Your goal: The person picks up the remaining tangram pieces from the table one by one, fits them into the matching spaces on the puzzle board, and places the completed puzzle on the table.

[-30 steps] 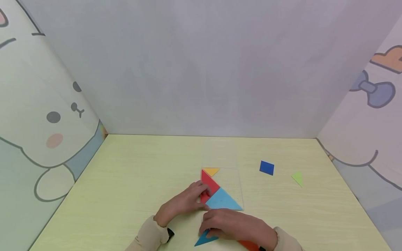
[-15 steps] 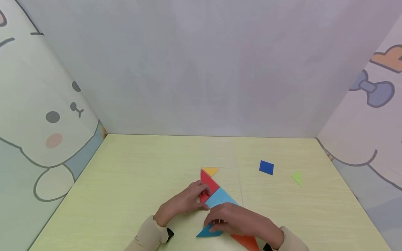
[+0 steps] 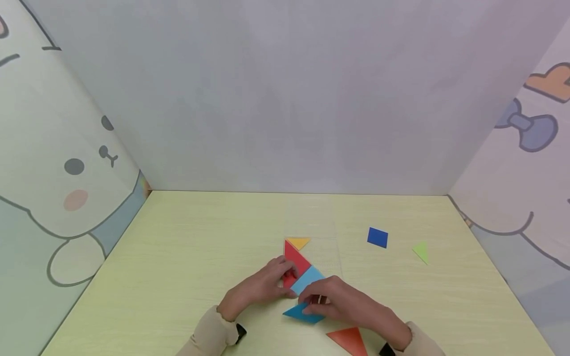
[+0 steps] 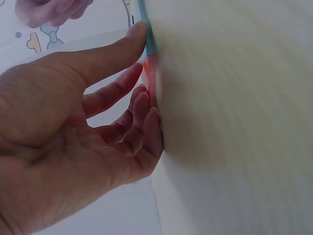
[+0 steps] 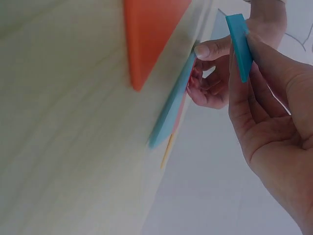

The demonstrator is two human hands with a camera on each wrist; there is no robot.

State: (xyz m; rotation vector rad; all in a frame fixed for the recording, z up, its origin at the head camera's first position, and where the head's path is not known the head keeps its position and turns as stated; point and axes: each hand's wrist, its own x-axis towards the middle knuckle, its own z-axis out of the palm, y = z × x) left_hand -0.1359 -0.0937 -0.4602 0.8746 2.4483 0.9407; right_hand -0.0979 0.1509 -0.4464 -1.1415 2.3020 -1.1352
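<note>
In the head view my left hand (image 3: 266,282) rests on the table with loosely bent fingers on a red tangram triangle (image 3: 292,253). Its thumb touches the near corner of a light blue triangle (image 3: 308,278), which lies edge to edge with the red one. My right hand (image 3: 345,302) pinches a blue tangram piece (image 3: 294,312) between thumb and fingers. In the right wrist view that blue piece (image 5: 238,36) is raised off the table. A small yellow triangle (image 3: 299,243) lies at the red triangle's far tip.
An orange-red triangle (image 3: 349,339) lies near the front, below my right wrist. Farther right are a dark blue square-like piece (image 3: 377,238) and a small green triangle (image 3: 421,252). Faint outlines show on the table (image 3: 200,232) around the joined pieces. Walls enclose the back and sides.
My right hand has moved away from me and slightly right with the blue piece, which has turned. The orange-red triangle is now uncovered. My left hand stays in place.
</note>
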